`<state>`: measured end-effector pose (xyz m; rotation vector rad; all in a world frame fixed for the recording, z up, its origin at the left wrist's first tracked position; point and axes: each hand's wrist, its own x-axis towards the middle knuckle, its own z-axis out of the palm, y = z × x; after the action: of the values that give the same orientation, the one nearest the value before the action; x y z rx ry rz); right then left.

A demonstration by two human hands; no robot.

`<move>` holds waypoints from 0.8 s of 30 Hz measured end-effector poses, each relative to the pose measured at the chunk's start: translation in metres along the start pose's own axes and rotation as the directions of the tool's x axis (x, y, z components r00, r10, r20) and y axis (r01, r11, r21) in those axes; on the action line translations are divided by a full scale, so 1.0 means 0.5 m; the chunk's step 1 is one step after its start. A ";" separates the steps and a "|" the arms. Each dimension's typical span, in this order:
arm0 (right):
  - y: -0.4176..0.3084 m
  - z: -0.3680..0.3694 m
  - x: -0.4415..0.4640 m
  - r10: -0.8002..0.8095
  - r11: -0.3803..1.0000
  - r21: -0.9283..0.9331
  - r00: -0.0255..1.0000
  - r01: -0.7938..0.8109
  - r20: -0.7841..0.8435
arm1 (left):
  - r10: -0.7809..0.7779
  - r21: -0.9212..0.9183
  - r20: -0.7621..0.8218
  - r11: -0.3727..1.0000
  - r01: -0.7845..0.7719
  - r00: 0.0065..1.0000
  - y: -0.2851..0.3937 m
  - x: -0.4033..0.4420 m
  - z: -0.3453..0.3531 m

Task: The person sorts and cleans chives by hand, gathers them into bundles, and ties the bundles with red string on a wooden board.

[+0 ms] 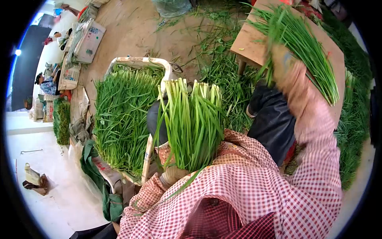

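My left hand (173, 175), in a pale glove, is closed at the lower end of a thick bundle of garlic chives (195, 123). The bundle stands over my lap with its pale cut ends upward and its leaves toward me. Over the left edge of a wooden board, my right hand (281, 63) is smeared by motion, so its fingers cannot be made out. Blurred green leaves show above and below it. Beside it, loose garlic chives (306, 47) lie across the wooden board (336, 59).
Left of my knee, a white-framed cart (166, 67) holds packed chives (123, 119). Scattered leaves (227, 75) cover the floor ahead. More greens (354, 119) lie along the right side. A person (48, 85) sits at the far left near stacked boxes (89, 42).
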<state>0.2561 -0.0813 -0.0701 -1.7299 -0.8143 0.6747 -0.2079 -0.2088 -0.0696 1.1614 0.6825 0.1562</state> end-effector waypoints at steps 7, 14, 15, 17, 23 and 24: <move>0.022 0.134 -0.322 -0.053 0.978 0.171 0.645 -0.122 0.762 | -0.037 -0.013 0.024 0.999 0.038 0.999 -0.004 -0.004 -0.001; -0.017 0.136 -0.282 -0.062 0.991 -0.013 0.542 0.134 0.838 | -0.060 -0.048 -0.004 0.997 0.060 0.998 -0.010 -0.006 0.005; -0.023 0.138 -0.278 -0.058 0.985 -0.037 0.525 0.169 0.849 | -0.061 -0.054 -0.009 0.997 0.060 0.998 -0.009 -0.004 0.007; -0.036 0.141 -0.270 -0.048 0.969 -0.080 0.495 0.235 0.868 | -0.066 -0.065 -0.023 0.996 0.064 0.998 -0.008 0.000 0.006; -0.029 0.162 -0.191 -0.022 0.890 -0.204 0.486 0.407 0.874 | -0.093 -0.103 -0.053 0.991 0.088 0.994 -0.004 0.010 0.005; -0.020 0.163 -0.158 -0.027 0.869 -0.241 0.527 0.433 0.850 | -0.096 -0.110 -0.059 0.990 0.089 0.994 -0.003 0.010 0.004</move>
<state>0.1435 -0.0951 -0.0796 -1.5622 -1.9761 1.2264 -0.2029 -0.2089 -0.0727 1.0230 0.7742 0.1501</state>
